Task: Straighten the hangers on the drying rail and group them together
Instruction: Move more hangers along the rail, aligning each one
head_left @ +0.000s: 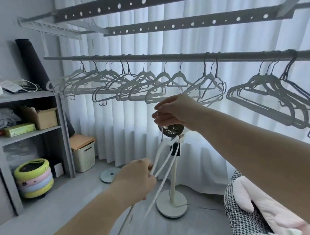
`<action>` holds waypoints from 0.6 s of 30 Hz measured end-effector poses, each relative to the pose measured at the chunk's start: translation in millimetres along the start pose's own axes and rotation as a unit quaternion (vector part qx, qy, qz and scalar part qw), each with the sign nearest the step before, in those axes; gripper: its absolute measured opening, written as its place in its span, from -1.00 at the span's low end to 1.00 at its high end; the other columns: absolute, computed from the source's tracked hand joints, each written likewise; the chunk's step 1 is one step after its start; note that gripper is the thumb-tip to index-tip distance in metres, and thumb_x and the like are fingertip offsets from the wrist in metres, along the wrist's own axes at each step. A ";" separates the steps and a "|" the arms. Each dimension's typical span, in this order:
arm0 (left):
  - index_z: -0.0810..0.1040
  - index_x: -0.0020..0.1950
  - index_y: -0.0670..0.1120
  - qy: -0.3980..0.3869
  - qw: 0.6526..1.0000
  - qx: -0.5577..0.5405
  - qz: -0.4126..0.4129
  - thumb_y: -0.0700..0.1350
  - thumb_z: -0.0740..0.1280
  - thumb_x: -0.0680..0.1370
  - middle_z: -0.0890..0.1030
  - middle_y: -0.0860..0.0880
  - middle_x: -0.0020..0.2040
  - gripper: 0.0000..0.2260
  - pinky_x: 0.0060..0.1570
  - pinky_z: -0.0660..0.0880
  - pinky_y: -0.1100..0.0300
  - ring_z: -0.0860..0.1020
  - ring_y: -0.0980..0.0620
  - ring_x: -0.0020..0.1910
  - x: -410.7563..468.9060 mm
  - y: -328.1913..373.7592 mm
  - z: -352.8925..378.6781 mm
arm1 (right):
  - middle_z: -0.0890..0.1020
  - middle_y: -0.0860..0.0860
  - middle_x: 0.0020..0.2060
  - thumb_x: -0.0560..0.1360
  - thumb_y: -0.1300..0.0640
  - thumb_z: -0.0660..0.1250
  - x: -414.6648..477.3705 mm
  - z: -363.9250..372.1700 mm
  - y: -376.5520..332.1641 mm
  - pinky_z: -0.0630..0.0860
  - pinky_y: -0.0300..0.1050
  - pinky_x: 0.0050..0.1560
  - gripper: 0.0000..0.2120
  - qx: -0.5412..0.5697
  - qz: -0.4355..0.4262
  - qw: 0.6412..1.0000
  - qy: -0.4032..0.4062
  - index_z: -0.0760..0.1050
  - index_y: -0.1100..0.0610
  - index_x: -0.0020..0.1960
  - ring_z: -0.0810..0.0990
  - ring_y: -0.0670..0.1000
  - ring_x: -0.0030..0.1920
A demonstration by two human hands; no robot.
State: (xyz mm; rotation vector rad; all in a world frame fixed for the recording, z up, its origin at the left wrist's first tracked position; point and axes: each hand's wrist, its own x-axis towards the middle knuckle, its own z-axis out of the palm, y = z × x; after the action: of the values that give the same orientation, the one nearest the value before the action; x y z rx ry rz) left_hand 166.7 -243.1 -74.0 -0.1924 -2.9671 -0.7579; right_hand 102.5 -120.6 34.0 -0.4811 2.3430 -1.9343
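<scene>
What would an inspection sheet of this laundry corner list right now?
Surface: pale grey floor, mostly bare.
Job's things: white plastic hangers in loose, tilted clusters along the grey metal drying rail; one white hanger off the rail, held in both hands.
Clutter: grey shelf unit with boxes; stacked pastel rings; cream lidded bin.
Grippers: left hand grips the hanger's body; right hand pinches its hook.
Cables: thin cord from the white standing fan.
Surroundings: white curtains.

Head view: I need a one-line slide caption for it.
Both hands, left and right, hold a white hanger below the rail of scattered hangers.
</scene>
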 end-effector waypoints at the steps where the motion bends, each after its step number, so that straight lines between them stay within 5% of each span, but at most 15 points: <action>1: 0.40 -0.07 -0.07 -0.007 1.000 -0.002 0.001 -0.16 0.09 0.52 0.46 0.07 -0.26 -0.89 -0.52 0.36 0.33 0.51 0.14 -0.56 2.0 4.1 1.5 | 0.57 0.15 -0.36 0.50 0.38 0.18 -0.9 -5.8 0.2 0.58 -0.24 -0.45 -0.80 -0.005 0.000 1.000 0.004 0.45 0.25 -0.27 0.57 -0.09 -0.60; 5: 0.39 -0.08 -0.09 -0.028 0.999 -0.026 0.002 -0.15 0.07 0.52 0.43 0.04 -0.28 -0.88 -0.73 0.26 0.41 0.42 0.17 -0.74 13.7 23.2 8.7 | 0.55 0.12 -0.37 0.50 0.36 0.16 -3.4 -36.1 2.3 0.58 -0.23 -0.45 -0.83 -0.037 0.023 0.999 0.017 0.43 0.22 -0.23 0.57 -0.09 -0.60; 10: 0.43 -0.12 -0.13 -0.050 0.997 -0.049 0.014 -0.17 0.08 0.52 0.46 0.00 -0.31 -0.85 -0.69 0.34 0.36 0.41 0.14 -0.73 33.8 50.9 17.9 | 0.59 0.10 -0.26 0.50 0.31 0.18 -3.9 -90.5 11.4 0.56 -0.22 -0.32 -0.90 -0.165 0.018 0.984 0.068 0.46 0.21 -0.04 0.55 -0.02 -0.36; 14: 0.44 0.01 -0.14 -0.051 0.996 -0.053 0.046 -0.17 0.07 0.53 0.47 -0.01 -0.25 -0.82 -0.66 0.36 0.33 0.38 0.15 -0.74 64.0 82.1 24.7 | 0.62 0.23 -0.05 0.47 0.30 0.22 -1.7 -149.1 15.9 0.42 -0.27 -0.28 -0.80 -0.284 -0.002 0.946 0.155 0.52 0.31 0.06 0.51 0.04 -0.17; 18: 0.46 0.05 -0.13 -0.025 0.995 -0.059 0.079 -0.18 0.10 0.52 0.44 0.02 -0.22 -0.81 -0.70 0.31 0.34 0.35 0.14 -0.72 103.0 121.1 28.8 | 0.62 0.15 -0.02 0.45 0.24 0.25 3.2 -211.8 16.1 0.39 -0.23 -0.26 -0.79 -0.404 -0.028 0.880 0.248 0.58 0.23 0.03 0.49 0.02 -0.10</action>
State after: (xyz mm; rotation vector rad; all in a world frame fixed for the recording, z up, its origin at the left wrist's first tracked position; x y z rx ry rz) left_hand 80.5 -113.3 -31.5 -0.4543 -2.9094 -0.9210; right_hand 44.2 81.6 62.9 -0.0608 3.4668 -1.0678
